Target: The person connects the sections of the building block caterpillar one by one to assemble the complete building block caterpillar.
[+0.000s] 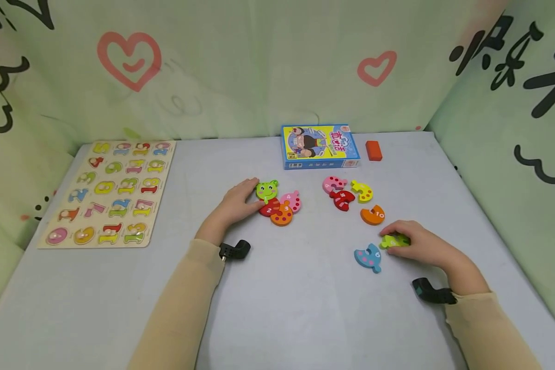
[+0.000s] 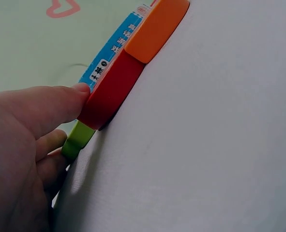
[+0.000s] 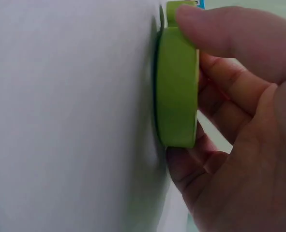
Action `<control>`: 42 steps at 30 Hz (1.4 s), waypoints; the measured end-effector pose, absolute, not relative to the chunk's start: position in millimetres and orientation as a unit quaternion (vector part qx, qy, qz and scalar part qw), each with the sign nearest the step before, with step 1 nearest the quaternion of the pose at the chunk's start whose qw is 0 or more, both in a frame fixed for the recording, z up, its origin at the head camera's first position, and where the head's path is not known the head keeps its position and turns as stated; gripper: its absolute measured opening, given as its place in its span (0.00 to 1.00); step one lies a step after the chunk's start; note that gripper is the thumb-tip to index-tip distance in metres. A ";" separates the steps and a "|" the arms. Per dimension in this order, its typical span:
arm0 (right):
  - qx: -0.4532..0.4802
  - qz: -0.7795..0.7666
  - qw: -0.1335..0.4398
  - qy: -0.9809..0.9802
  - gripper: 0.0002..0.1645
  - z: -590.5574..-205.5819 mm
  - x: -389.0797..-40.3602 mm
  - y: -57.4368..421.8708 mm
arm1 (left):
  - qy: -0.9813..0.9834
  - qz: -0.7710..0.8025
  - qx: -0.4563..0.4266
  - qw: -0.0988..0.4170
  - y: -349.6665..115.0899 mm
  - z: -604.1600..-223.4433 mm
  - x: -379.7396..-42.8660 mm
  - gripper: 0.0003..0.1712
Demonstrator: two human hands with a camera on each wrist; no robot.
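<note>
In the head view my left hand (image 1: 236, 205) lies against a cluster of painted puzzle pieces. Its fingers touch the green smiling frog-like head piece (image 1: 266, 190), and its thumb rests on the red piece (image 2: 114, 89). An orange spotted piece (image 1: 281, 214) and a pink spotted piece (image 1: 292, 201) adjoin these. My right hand (image 1: 421, 246) pinches a light green puzzle piece (image 3: 177, 87) between thumb and fingers, at the tabletop. A blue spotted piece (image 1: 369, 258) lies just left of that hand, and an orange piece (image 1: 372, 215) lies beyond it.
Loose pink (image 1: 333, 184), red (image 1: 342, 200) and yellow (image 1: 362, 191) pieces lie right of centre. Behind them are a blue box (image 1: 321, 146) and a red-orange block (image 1: 373, 151). A wooden number board (image 1: 106, 195) occupies the left side. Green cloth walls border the white table (image 1: 296, 308).
</note>
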State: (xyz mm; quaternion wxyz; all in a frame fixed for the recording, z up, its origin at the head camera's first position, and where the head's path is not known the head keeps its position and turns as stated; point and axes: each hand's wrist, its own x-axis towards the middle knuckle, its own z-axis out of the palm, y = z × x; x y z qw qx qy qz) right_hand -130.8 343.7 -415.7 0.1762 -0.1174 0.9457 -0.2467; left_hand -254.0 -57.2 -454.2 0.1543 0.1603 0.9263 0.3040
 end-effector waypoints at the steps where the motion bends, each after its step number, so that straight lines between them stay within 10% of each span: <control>1: -0.113 -0.244 0.175 0.947 0.19 -415.0 -131.3 342.0 | 0.926 0.303 0.162 0.154 -57.2 -454.2 -253.9 0.40; 42: -0.157 -0.242 0.178 0.941 0.23 -396.7 -162.2 268.2 | 0.925 0.309 0.153 0.160 -57.4 -454.2 -253.5 0.40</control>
